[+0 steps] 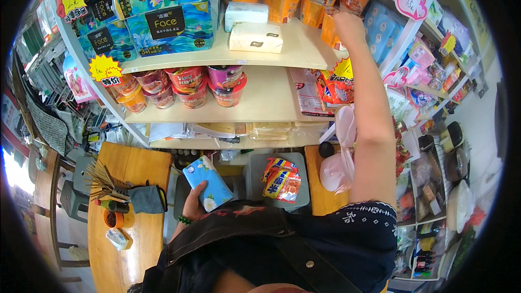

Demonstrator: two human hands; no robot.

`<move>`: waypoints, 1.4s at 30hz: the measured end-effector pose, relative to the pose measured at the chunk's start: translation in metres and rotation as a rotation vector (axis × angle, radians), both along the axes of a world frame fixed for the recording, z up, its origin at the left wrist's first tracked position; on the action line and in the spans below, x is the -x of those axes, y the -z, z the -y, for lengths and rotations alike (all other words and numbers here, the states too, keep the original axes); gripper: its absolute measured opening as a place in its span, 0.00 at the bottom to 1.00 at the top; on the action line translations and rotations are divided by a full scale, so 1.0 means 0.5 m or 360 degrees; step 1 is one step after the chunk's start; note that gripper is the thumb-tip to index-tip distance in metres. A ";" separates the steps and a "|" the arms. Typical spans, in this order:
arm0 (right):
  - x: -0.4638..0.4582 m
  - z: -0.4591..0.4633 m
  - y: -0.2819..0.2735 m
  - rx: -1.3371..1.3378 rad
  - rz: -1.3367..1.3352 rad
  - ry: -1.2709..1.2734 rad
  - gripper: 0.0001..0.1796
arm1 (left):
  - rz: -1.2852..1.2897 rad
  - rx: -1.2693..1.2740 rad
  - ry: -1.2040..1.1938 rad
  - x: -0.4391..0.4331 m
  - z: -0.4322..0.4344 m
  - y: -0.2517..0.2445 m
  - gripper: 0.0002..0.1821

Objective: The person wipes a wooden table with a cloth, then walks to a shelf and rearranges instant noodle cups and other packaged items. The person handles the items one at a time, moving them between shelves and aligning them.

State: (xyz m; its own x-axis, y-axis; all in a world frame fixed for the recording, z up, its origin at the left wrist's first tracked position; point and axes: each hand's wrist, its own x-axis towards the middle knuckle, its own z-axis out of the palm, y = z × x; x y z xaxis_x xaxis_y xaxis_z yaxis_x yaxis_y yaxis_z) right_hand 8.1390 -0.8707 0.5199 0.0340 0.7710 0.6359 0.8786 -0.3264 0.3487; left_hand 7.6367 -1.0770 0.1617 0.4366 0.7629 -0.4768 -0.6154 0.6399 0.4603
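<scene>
My left hand (196,203) holds a blue soft pack of tissues (211,185) with white flowers printed on it, low in front of my body. Stretched out to the upper shelf, my right hand (351,28) has its fingers curled over the top of an orange instant noodle cup (329,32); the fingertips are partly hidden. Behind and left of it stand stacked orange noodle cups (281,8). On the same shelf lie a white tissue pack (246,13) and a cream tissue pack (255,37). Blue tissue packs (380,28) stand right of my right hand.
Large tissue bundles (171,28) fill the upper shelf's left side. Noodle cups (189,89) stand on the shelf below. Red and yellow noodle packets (283,181) rest on a grey stool (303,195). A wooden table (142,236) at left bears chopsticks (103,181).
</scene>
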 end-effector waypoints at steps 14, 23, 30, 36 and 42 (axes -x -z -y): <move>0.163 0.127 -0.006 0.0016 0.0211 -0.0632 0.10 | 0.0015 -0.0043 0.0084 -0.033 0.004 -0.021 0.29; 0.211 0.364 -0.047 0.0321 -0.1521 -0.0898 0.06 | 0.0149 -0.0084 0.0340 -0.035 -0.029 -0.060 0.29; 0.245 0.287 0.175 0.0856 -0.0726 -0.0968 0.06 | 0.0030 -0.0069 0.0398 -0.051 -0.044 -0.056 0.31; 0.280 0.117 0.426 0.0562 0.0045 -0.0573 0.10 | 0.0049 -0.0058 0.0425 -0.045 -0.037 -0.033 0.30; 0.259 -0.057 0.571 0.0344 -0.0999 -0.0543 0.28 | -0.0053 -0.0077 0.0293 -0.009 -0.026 -0.029 0.32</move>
